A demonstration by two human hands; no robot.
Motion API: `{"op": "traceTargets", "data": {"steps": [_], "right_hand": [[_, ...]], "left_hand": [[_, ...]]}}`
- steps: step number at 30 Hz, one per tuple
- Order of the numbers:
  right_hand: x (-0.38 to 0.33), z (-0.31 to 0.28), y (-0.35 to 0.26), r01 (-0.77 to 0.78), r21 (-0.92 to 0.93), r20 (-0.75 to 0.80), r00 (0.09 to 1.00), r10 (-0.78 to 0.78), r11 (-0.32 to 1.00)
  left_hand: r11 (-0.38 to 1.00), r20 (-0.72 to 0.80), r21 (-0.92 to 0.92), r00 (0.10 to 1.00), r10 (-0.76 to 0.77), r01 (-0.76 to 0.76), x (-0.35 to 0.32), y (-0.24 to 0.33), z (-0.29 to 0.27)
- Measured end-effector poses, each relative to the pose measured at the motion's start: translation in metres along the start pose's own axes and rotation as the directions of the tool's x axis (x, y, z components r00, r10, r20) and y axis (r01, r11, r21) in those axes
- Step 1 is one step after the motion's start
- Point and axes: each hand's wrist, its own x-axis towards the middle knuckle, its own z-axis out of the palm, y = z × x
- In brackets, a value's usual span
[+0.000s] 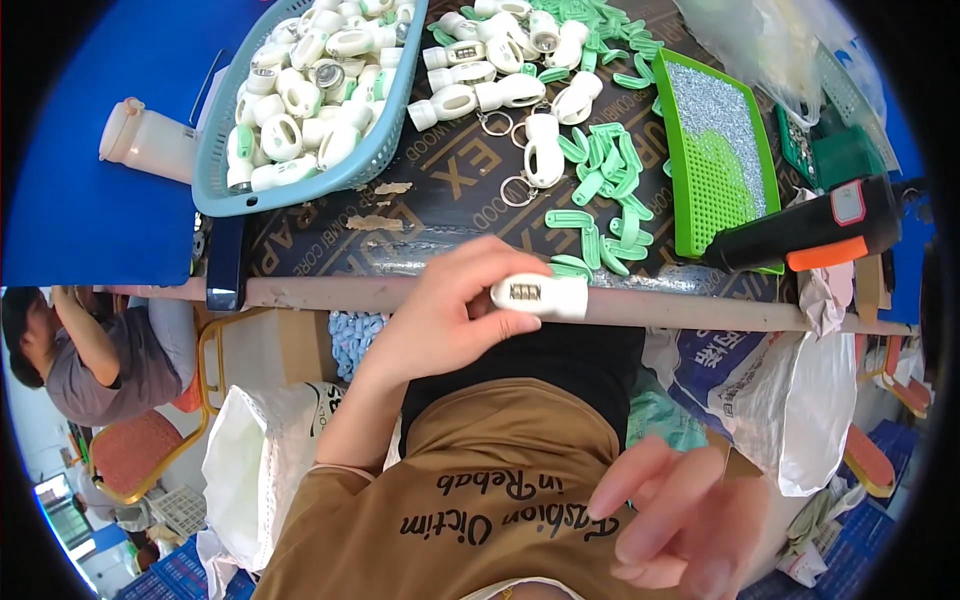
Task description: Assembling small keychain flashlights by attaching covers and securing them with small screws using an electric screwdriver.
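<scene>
My left hand [430,310] grips a small white key-ring flashlight [545,296] over the table's front edge. An opening in its side shows metallic parts, possibly button cells. Just beyond it lie several loose pale-green oval plastic pieces [600,245]. Lower and to the right, my right hand [685,515] is raised close to the camera, somewhat blurred. Its fingers are apart and slightly bent, with nothing visible in them. More white flashlights [505,45] lie on the table, a few with metal rings attached.
A blue plastic basket [270,204] full of white flashlights stands at the back left, beside a white bottle [150,140]. To the right are a green tray [690,215] of small silvery parts and a black tool with an orange trigger [825,225]. A person [105,345] sits at far left.
</scene>
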Motion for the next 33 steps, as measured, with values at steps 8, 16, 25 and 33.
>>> {"op": "traceTargets", "data": {"steps": [8,16,25,33], "right_hand": [[0.008,0.024,-0.014,-0.183,0.068,-0.092,0.978,0.189,0.981],[0.022,0.029,0.001,0.053,0.176,-0.078,0.996,-0.039,0.983],[0.023,0.013,-0.012,-0.111,0.198,-0.105,0.985,0.134,0.974],[0.019,0.006,-0.022,-0.277,0.237,-0.138,0.939,0.314,0.931]], "left_hand": [[0.956,0.123,0.234,0.980,0.154,-0.180,0.012,0.006,0.024],[0.929,0.006,0.283,0.968,0.249,-0.241,0.034,-0.003,0.040],[0.919,0.056,0.379,0.994,0.097,-0.111,0.022,0.000,0.021],[0.928,0.018,0.336,0.987,0.161,-0.158,0.019,-0.006,0.021]]}}
